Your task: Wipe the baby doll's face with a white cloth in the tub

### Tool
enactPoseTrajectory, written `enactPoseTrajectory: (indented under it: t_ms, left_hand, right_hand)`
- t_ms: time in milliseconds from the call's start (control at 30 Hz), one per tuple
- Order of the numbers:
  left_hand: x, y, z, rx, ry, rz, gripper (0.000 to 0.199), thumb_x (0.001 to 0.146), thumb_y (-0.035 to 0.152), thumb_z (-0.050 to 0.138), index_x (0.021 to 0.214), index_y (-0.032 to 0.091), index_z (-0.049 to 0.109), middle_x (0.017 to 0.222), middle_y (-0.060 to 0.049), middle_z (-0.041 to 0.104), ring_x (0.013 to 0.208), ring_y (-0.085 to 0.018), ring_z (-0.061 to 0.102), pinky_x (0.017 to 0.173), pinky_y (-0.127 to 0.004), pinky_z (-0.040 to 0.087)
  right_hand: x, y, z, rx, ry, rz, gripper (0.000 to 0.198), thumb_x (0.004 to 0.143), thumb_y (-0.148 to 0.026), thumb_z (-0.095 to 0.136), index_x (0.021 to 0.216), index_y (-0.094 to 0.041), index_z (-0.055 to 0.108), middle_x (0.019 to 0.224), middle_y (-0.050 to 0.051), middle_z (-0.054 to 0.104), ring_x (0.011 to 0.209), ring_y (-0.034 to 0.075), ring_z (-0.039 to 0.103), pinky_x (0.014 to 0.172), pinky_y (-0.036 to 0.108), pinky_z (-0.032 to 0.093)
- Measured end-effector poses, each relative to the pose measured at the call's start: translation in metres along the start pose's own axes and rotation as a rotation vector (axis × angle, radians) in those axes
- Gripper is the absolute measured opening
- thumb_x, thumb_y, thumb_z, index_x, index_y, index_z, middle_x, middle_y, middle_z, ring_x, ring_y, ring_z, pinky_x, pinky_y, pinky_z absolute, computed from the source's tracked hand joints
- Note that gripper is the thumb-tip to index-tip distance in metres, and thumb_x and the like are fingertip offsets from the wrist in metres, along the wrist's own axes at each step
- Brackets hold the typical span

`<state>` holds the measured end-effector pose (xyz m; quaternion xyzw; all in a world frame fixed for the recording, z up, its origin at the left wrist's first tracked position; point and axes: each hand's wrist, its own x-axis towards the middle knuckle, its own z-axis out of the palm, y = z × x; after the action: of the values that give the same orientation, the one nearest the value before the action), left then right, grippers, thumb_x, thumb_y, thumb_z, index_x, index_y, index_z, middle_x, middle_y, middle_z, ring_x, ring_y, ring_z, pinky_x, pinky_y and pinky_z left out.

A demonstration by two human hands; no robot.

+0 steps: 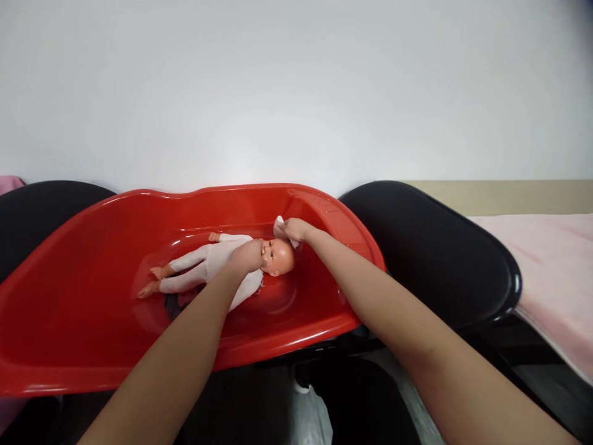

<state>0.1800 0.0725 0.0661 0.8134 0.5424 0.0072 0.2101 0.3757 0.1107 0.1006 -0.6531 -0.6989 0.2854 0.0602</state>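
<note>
doll [217, 264] lies on its back in the red tub [92, 346], head toward the right. left hand [248, 254] rests at its neck and chest, fingers curled around it. right hand [293, 230] pinches a white cloth [278, 226] just above the doll's head; black chairs [440, 259] flank the tub.

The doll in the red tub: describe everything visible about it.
The doll is a baby figure with a bald, plastic-looking head and a white soft-looking body suit; bare hands and feet show. It lies on its back inside the red tub, head toward the right, legs stretched left. The left hand rests on its chest and chin. The right hand holds a small white cloth at the top of its head.
</note>
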Motion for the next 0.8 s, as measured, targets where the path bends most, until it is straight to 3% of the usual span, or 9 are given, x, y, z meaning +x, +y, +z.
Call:
enactPoseTrajectory:
  t_ms: [67,167,267,400,600,700,800]
  left_hand:
    - [0.0,0.0,-0.001,-0.036,-0.017,0.014,0.036,0.087,0.03,0.07,0.121,0.02,0.061,0.118,-0.01,0.075,0.102,-0.026,0.07,0.09,-0.032,0.054]
    - [0.002,0.001,-0.001,-0.052,-0.028,0.04,0.042,0.085,0.025,0.074,0.125,0.022,0.063,0.12,-0.009,0.075,0.103,-0.028,0.071,0.088,-0.034,0.055]
    - [0.003,0.003,-0.001,-0.05,0.0,0.043,0.044,0.084,0.02,0.072,0.127,0.022,0.062,0.124,-0.011,0.074,0.107,-0.029,0.071,0.089,-0.034,0.055]
    - [-0.001,0.007,-0.005,-0.043,-0.023,-0.023,0.035,0.083,0.019,0.073,0.116,0.021,0.062,0.114,-0.01,0.075,0.101,-0.029,0.072,0.085,-0.034,0.054]
    - [-0.003,0.007,-0.008,-0.037,-0.029,-0.012,0.031,0.081,0.025,0.074,0.11,0.023,0.063,0.114,-0.01,0.076,0.102,-0.031,0.072,0.083,-0.037,0.055]
    - [-0.003,0.008,-0.008,-0.019,-0.022,-0.001,0.029,0.081,0.022,0.071,0.109,0.022,0.063,0.117,-0.012,0.076,0.104,-0.031,0.072,0.085,-0.038,0.054]
    - [-0.006,0.008,-0.008,-0.014,-0.021,-0.015,0.027,0.084,0.021,0.067,0.111,0.019,0.062,0.115,-0.013,0.076,0.102,-0.031,0.072,0.086,-0.039,0.053]
  right_hand:
    - [0.0,-0.005,0.001,0.112,-0.019,-0.08,0.065,0.11,-0.059,0.032,0.101,-0.01,0.075,0.091,0.016,0.081,0.077,0.024,0.075,0.076,0.032,0.058]
    - [-0.001,-0.011,0.006,0.219,-0.14,-0.217,0.053,0.111,-0.052,0.038,0.113,-0.013,0.073,0.123,0.013,0.078,0.105,0.023,0.074,0.089,0.026,0.056]
    - [-0.001,-0.013,0.01,0.132,-0.257,-0.245,0.056,0.111,-0.054,0.036,0.116,-0.014,0.074,0.13,0.013,0.076,0.114,0.025,0.072,0.094,0.027,0.055]
    - [-0.001,-0.012,0.012,-0.002,-0.273,-0.237,0.064,0.11,-0.059,0.031,0.119,-0.014,0.075,0.132,0.015,0.075,0.116,0.028,0.071,0.096,0.03,0.055]
    - [0.005,-0.009,0.012,0.004,-0.21,-0.019,0.053,0.11,-0.052,0.038,0.111,-0.016,0.076,0.118,0.014,0.079,0.1,0.026,0.074,0.085,0.032,0.056]
    - [0.008,-0.004,0.014,-0.012,-0.192,0.102,0.054,0.109,-0.052,0.036,0.11,-0.014,0.074,0.088,0.014,0.078,0.075,0.025,0.073,0.073,0.035,0.057]
    - [0.012,0.002,0.017,-0.045,-0.195,0.164,0.064,0.11,-0.052,0.026,0.109,-0.009,0.073,0.06,0.012,0.067,0.058,0.027,0.067,0.063,0.04,0.056]
